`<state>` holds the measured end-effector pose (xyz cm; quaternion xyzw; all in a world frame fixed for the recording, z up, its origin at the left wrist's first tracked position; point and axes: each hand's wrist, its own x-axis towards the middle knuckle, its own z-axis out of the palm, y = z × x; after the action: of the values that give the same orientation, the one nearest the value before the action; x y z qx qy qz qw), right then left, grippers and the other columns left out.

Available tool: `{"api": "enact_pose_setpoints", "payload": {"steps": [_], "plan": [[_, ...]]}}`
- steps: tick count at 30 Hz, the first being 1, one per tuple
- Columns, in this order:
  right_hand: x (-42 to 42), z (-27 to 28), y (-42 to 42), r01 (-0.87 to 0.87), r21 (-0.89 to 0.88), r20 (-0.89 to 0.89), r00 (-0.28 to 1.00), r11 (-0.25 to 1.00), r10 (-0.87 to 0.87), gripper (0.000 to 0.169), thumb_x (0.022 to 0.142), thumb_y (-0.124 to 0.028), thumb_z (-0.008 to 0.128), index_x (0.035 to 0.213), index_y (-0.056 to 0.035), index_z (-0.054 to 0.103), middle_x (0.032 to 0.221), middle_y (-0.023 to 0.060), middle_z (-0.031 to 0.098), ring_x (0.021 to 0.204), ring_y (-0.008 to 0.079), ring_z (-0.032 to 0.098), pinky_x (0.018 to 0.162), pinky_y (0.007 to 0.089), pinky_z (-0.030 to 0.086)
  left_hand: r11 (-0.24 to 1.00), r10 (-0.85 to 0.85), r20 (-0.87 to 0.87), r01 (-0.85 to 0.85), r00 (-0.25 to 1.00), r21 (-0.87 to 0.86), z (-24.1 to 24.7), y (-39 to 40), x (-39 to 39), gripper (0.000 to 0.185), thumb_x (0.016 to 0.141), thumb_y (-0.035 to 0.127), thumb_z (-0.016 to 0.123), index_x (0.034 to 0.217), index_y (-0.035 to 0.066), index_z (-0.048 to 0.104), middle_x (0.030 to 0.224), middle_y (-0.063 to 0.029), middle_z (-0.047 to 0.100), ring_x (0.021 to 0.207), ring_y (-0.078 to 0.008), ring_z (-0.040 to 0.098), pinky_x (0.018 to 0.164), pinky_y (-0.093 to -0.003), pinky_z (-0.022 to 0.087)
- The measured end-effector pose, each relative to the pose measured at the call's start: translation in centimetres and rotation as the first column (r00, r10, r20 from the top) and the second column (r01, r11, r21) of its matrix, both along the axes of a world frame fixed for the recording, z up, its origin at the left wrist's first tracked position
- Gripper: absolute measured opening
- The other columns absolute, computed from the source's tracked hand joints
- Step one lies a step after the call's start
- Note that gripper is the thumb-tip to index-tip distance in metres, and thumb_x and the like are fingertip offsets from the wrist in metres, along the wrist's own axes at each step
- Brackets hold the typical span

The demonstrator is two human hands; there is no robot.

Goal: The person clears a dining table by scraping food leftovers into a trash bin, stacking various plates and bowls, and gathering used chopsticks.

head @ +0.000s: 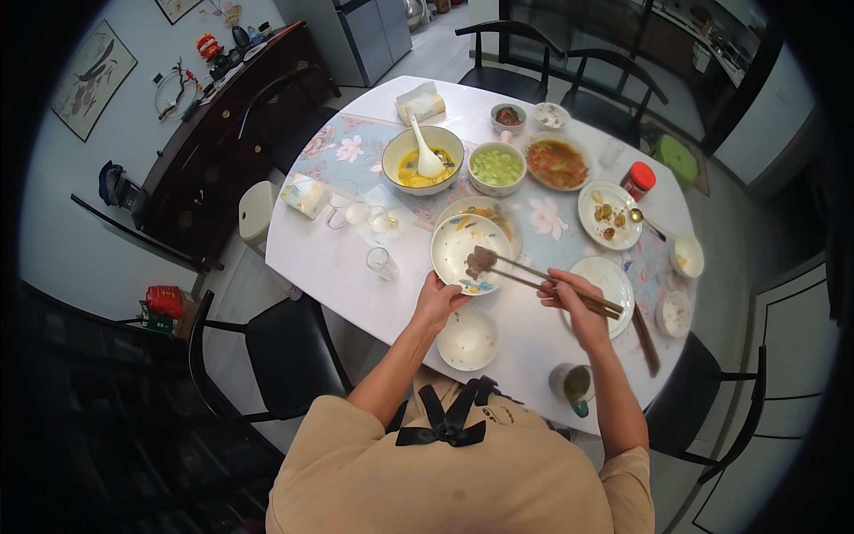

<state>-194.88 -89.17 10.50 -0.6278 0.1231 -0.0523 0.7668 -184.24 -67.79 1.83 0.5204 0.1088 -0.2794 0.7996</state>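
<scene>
My left hand (pixel 440 300) grips the near rim of a white plate (pixel 450 247) with food scraps on it, tilted above a plate of food (pixel 512 223). In my right hand (pixel 572 297) is a pair of wooden chopsticks (pixel 527 270); their tips touch brown pieces of food (pixel 479 262), apparently meat, on the held plate. Just nearer to me stands a white bowl (pixel 467 340) with specks of residue. Partly under my right hand lies a white plate (pixel 614 284), with more chopsticks (pixel 645 339) beside it on the right.
Farther back stand a soup bowl (pixel 393 175) with a white ladle, a bowl of green vegetables (pixel 497 167) and a dish of red-brown food (pixel 557 163). A drinking glass (pixel 382 263) is at left, a glass mug (pixel 564 382) near my right forearm. Black chairs (pixel 293 357) surround the table.
</scene>
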Motion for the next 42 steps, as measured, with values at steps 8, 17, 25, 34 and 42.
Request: {"api": "enact_pose_setpoints", "payload": {"steps": [8, 17, 25, 34, 42], "plan": [[3.0, -2.3, 1.6, 0.001, -0.019, -0.06, 0.998, 1.0, -0.002, 0.027, 0.086, -0.013, 0.048, 0.105, 0.0055, 0.052, 0.088, 0.0146, 0.06, 0.078, 0.0182, 0.06, 0.07, 0.026, 0.051, 0.999, 0.049, -0.011, -0.049, 0.999, 0.001, -0.2, 0.6, 0.3, 0.043, 0.075, -0.008, 0.045, 0.114, -0.001, 0.029, 0.113, -0.0158, 0.042, 0.096, -0.0292, 0.054, 0.079, -0.0386, 0.05], [2.8, -3.7, 2.3, -0.108, -0.191, 0.107, 0.986, 0.976, 0.131, 0.022, 0.085, -0.009, 0.048, 0.1, 0.0057, 0.054, 0.086, 0.0132, 0.061, 0.077, 0.0156, 0.061, 0.07, 0.0254, 0.051, 0.994, 0.102, -0.031, -0.103, 0.994, -0.035, -0.4, 1.1, 0.4, 0.044, 0.075, -0.006, 0.047, 0.114, -0.001, 0.029, 0.112, -0.016, 0.042, 0.095, -0.0274, 0.054, 0.08, -0.0365, 0.05], [3.0, -4.0, 2.8, -0.081, -0.114, 0.052, 0.995, 0.99, 0.088, 0.022, 0.087, -0.01, 0.046, 0.099, 0.0064, 0.053, 0.087, 0.0135, 0.06, 0.076, 0.0159, 0.06, 0.07, 0.0253, 0.051, 0.997, 0.077, -0.026, -0.076, 0.997, 0.032, -0.1, 1.8, 0.5, 0.044, 0.075, -0.005, 0.049, 0.114, -0.001, 0.029, 0.109, -0.0143, 0.043, 0.094, -0.0255, 0.054, 0.08, -0.0363, 0.05], [3.6, -4.5, 2.8, -0.058, -0.151, 0.056, 0.996, 0.987, 0.067, 0.022, 0.086, -0.01, 0.046, 0.097, 0.0071, 0.053, 0.085, 0.0145, 0.06, 0.075, 0.0171, 0.061, 0.068, 0.0254, 0.052, 0.994, 0.069, -0.014, -0.068, 0.997, 0.091, -0.1, 1.8, 0.7, 0.045, 0.074, -0.005, 0.05, 0.113, -0.002, 0.029, 0.107, -0.0134, 0.044, 0.093, -0.0243, 0.054, 0.078, -0.0359, 0.051], [4.9, -5.9, 2.4, -0.014, -0.198, 0.041, 0.999, 0.98, 0.023, 0.021, 0.086, -0.011, 0.047, 0.096, 0.0064, 0.054, 0.084, 0.0132, 0.061, 0.074, 0.0162, 0.061, 0.067, 0.0248, 0.051, 0.99, 0.054, 0.001, -0.054, 0.999, 0.131, -1.1, 1.8, 1.2, 0.046, 0.074, -0.003, 0.052, 0.113, -0.002, 0.028, 0.106, -0.0128, 0.047, 0.091, -0.0232, 0.056, 0.075, -0.0331, 0.052]]}}
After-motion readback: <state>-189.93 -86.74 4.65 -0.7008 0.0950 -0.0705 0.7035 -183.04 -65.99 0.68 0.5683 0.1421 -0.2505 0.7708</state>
